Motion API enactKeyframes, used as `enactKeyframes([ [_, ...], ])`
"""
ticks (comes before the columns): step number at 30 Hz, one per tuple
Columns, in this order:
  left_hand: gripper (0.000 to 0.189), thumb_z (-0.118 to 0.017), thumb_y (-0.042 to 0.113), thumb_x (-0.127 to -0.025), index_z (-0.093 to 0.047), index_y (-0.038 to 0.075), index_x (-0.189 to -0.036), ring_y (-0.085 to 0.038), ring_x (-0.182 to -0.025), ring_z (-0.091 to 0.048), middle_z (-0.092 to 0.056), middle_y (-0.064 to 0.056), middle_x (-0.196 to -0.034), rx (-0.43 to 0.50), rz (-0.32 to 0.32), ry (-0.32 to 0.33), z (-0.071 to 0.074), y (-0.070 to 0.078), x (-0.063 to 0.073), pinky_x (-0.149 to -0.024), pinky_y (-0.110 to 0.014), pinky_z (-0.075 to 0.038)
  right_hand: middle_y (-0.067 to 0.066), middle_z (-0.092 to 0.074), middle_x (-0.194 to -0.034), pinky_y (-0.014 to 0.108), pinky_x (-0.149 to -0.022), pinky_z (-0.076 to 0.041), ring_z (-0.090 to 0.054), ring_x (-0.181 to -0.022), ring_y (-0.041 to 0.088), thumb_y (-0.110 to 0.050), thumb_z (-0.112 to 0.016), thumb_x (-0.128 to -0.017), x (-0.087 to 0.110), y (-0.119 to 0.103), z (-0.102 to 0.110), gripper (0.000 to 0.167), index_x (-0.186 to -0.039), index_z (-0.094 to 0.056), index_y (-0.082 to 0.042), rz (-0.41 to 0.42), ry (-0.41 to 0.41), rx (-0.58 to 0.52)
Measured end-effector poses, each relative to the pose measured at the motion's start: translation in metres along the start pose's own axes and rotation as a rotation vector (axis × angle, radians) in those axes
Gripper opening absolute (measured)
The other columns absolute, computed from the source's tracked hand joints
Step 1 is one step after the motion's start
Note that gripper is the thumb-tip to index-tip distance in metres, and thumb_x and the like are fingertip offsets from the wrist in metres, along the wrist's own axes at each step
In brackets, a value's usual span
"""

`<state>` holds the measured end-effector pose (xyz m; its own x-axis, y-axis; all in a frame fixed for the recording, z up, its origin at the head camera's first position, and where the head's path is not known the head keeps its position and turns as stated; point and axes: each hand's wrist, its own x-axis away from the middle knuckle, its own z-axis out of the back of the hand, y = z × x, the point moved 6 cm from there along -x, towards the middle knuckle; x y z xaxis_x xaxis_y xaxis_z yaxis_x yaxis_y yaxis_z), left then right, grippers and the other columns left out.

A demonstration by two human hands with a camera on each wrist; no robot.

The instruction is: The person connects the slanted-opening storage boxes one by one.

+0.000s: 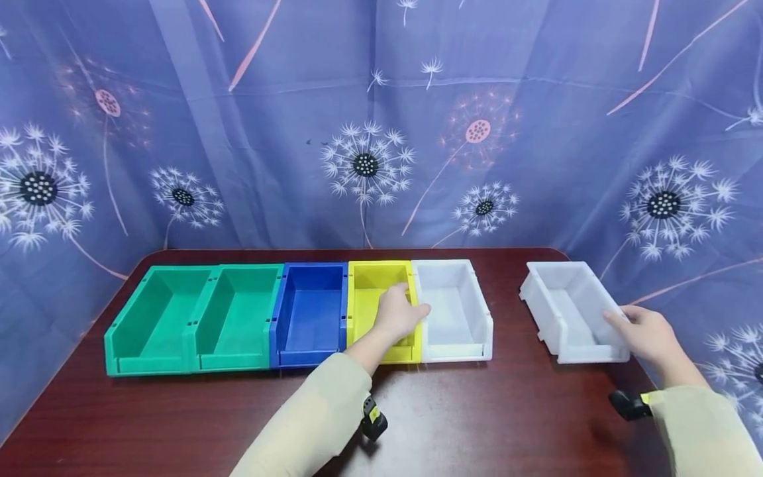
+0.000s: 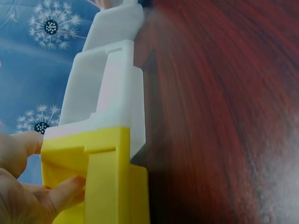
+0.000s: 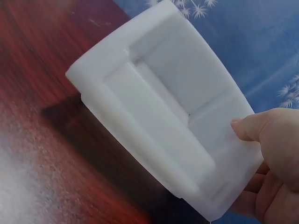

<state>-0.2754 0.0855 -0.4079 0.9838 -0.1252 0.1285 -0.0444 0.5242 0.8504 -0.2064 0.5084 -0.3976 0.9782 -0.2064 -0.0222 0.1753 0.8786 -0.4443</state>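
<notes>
My right hand [image 1: 652,341] grips the right wall of a loose white bin [image 1: 575,311], thumb inside and fingers outside. In the right wrist view this bin looks tilted, with a shadow on the table below it. My left hand [image 1: 396,315] is at the yellow bin [image 1: 380,273], straddling the wall where it meets another white bin [image 1: 450,305]. Its thumb reaches over to the white side, while fingers dip into the yellow bin. The left wrist view shows this hand pinching around the adjoining walls.
A blue bin [image 1: 311,308] and two green bins [image 1: 238,311] continue the side-by-side row leftward. All stand on a dark red wooden table [image 1: 471,417]. Behind the table hangs a blue curtain [image 1: 286,179] with dandelion prints. A gap separates the loose white bin from the row.
</notes>
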Motion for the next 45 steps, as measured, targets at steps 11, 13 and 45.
enactKeyframes([
  [11, 0.065, -0.071, 0.021, -0.082, -0.044, -0.003, -0.136, -0.018, -0.089, -0.058, -0.058, -0.015, -0.129, -0.02, -0.01, -0.016, -0.001, -0.001, -0.002, -0.082, -0.029, -0.052, 0.034, -0.062, -0.101, 0.022, -0.054, -0.045, -0.051, -0.066, 0.002, -0.038, -0.049, -0.096, 0.005, -0.024, -0.004, 0.057, -0.116, -0.056, 0.015, -0.047, 0.034, -0.135],
  [13, 0.066, -0.071, 0.021, -0.081, -0.044, -0.003, -0.136, -0.018, -0.088, -0.058, -0.059, -0.015, -0.127, -0.031, -0.01, -0.018, -0.001, -0.002, -0.001, -0.081, -0.028, -0.052, 0.033, -0.063, -0.099, 0.021, -0.054, -0.045, -0.05, -0.065, 0.0, -0.037, -0.05, -0.096, 0.007, -0.03, -0.006, 0.056, -0.116, -0.056, 0.015, -0.054, 0.043, -0.16],
  [45, 0.066, -0.069, 0.02, -0.079, -0.045, -0.005, -0.136, -0.02, -0.089, -0.056, -0.06, -0.016, -0.123, -0.023, -0.07, -0.01, 0.004, 0.001, 0.002, -0.076, -0.025, -0.049, 0.008, -0.064, -0.09, 0.032, -0.061, -0.057, -0.061, -0.07, 0.002, -0.035, -0.05, -0.097, 0.004, -0.099, -0.018, 0.058, -0.125, -0.048, 0.015, -0.038, -0.034, -0.443],
])
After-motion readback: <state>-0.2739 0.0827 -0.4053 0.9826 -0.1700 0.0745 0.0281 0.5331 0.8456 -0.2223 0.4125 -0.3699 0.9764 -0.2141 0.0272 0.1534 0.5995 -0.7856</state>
